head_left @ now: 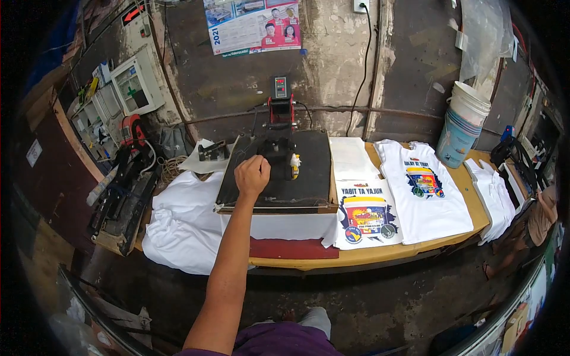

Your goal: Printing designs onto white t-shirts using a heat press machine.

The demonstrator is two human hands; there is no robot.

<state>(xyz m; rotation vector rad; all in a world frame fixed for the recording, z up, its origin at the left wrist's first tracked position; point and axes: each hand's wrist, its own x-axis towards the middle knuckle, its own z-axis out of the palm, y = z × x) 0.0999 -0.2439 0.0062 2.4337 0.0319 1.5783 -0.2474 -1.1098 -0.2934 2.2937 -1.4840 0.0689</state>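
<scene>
At the near side, a dark, worn floor (356, 296) meets a yellow table (380, 256), whose front edge bears a dark red sheet (294, 249). White garments (184, 219) lie bunched on the left; on the right lie a printed white sheet (365, 207) and, beside it, a white shirt (433, 184) with a colourful print. Stacked buckets (463, 124) stand at the far right, before a stained wall (332, 89) bearing a poster (255, 24). The heat press (285, 196), at the middle of the table, has a broad, flat black top with a light-edged front, white cloth (279, 225) hanging below it, a red frame (281, 113) behind and a small control box (280, 88) farthest back. The left hand (252, 175) is over the left half of this top, fingers curled into a fist; whether it grips anything cannot be told. The right hand is out of view, its state unknown.
</scene>
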